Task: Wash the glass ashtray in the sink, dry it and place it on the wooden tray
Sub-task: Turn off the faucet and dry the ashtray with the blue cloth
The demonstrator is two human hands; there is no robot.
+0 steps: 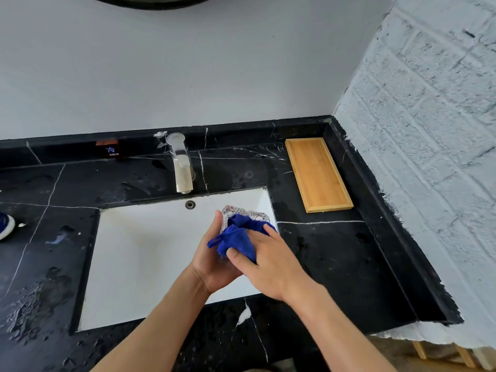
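Note:
The clear glass ashtray (243, 212) is held upright over the right part of the white sink (150, 251). My left hand (212, 261) grips it from the left side. A blue cloth (237, 237) is pressed against the ashtray's face by my right hand (271, 264), covering most of the glass; only its ribbed top edge shows. The wooden tray (318, 174) lies bare on the black counter at the back right, beyond both hands.
A chrome faucet (182, 167) stands behind the sink, its spout over the basin. The black marble counter (335, 264) is wet in patches, mostly left of the sink. A white brick wall (429, 157) borders the counter's right side. A blue-and-white object (5, 225) sits at the far left edge.

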